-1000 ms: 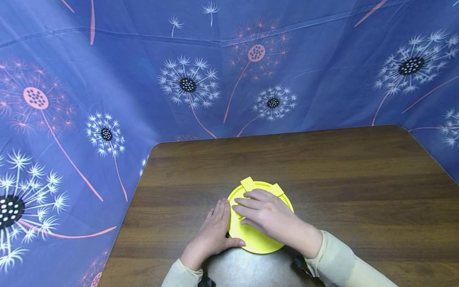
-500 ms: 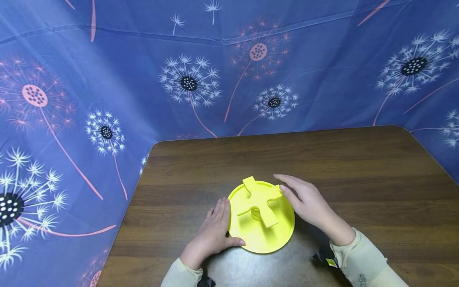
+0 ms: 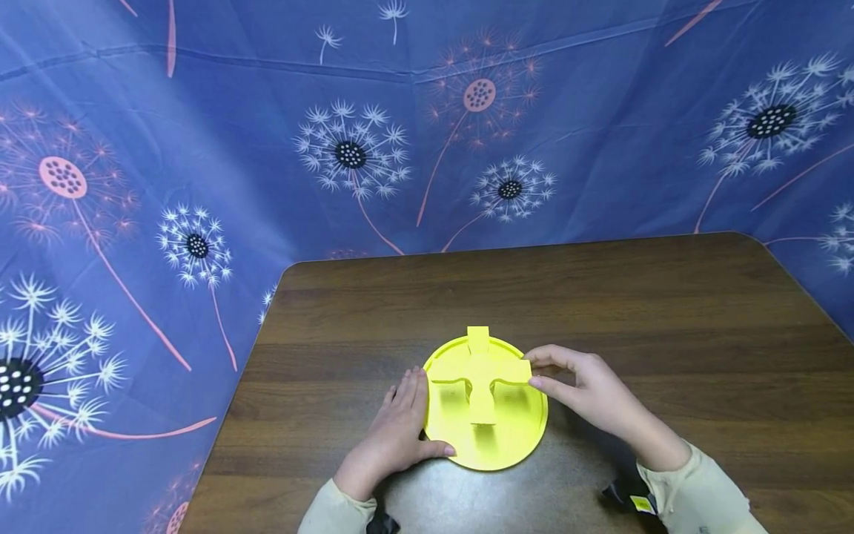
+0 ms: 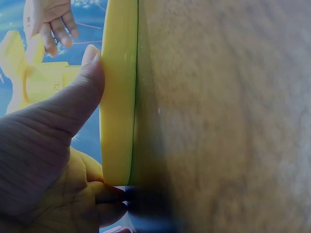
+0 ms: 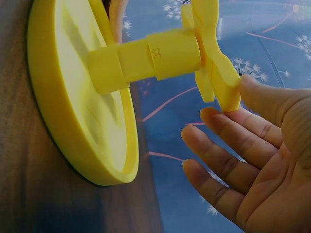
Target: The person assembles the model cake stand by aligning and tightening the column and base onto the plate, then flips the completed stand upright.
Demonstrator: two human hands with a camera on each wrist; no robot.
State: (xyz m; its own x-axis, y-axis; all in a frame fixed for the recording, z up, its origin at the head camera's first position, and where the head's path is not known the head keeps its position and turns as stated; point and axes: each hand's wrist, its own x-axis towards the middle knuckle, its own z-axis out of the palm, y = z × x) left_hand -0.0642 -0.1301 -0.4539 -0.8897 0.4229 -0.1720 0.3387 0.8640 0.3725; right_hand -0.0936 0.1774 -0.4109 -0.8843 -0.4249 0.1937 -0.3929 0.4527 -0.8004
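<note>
A round yellow base (image 3: 490, 454) with a raised rim lies flat on the table. From its middle rises a stepped yellow post (image 5: 143, 58) with a small number moulded on it. The post carries a yellow cross-shaped top piece (image 3: 479, 371) with four arms. My left hand (image 3: 394, 430) rests against the base's left edge, fingers straight along the side and thumb at the near rim. At the right, my right hand (image 3: 594, 389) pinches the end of one arm between thumb and index finger. Its other fingers are spread below in the right wrist view.
The brown wooden table (image 3: 667, 334) reaches out on every side of the base. A blue cloth (image 3: 400, 133) with dandelion prints hangs behind the table's far edge. A black strap (image 3: 627, 495) with a yellow tag is at the right wrist.
My right hand has come off the top of the cross and moved right to one arm's end. The cross has turned clockwise and stands squarer. The left hand has stayed put.
</note>
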